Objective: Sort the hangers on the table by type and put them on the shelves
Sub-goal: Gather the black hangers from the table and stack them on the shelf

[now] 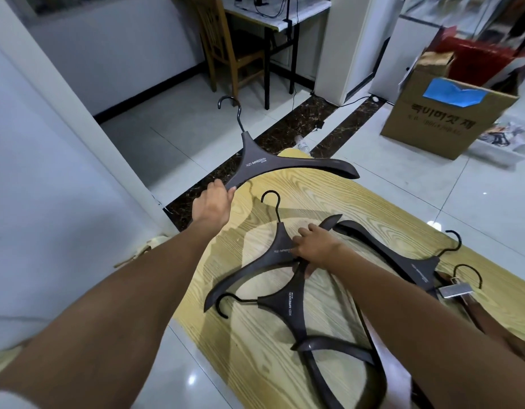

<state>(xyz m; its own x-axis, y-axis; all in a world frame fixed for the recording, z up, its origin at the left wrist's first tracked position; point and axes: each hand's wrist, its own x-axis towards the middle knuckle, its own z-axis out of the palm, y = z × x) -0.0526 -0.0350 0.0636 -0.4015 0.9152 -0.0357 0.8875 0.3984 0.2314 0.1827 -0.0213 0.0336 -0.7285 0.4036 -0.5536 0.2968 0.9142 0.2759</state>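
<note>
My left hand (212,203) grips one arm end of a dark brown wide-shouldered hanger (267,160) and holds it in the air above the far end of the light wooden table (255,343). My right hand (315,249) closes on the neck of a second dark hanger (280,246) lying flat on the table. A third dark hanger (287,302) lies crossed beneath it, hook pointing left. Another dark hanger (414,267) rests at the right. A clip hanger with a metal clip (454,290) lies near the right edge, partly hidden by my forearm.
A white wall panel (63,172) stands close on the left. On the tiled floor at the right sits a cardboard box (441,119). A wooden chair (225,51) and a desk (281,16) stand at the back. A plastic bottle (302,144) lies just beyond the table.
</note>
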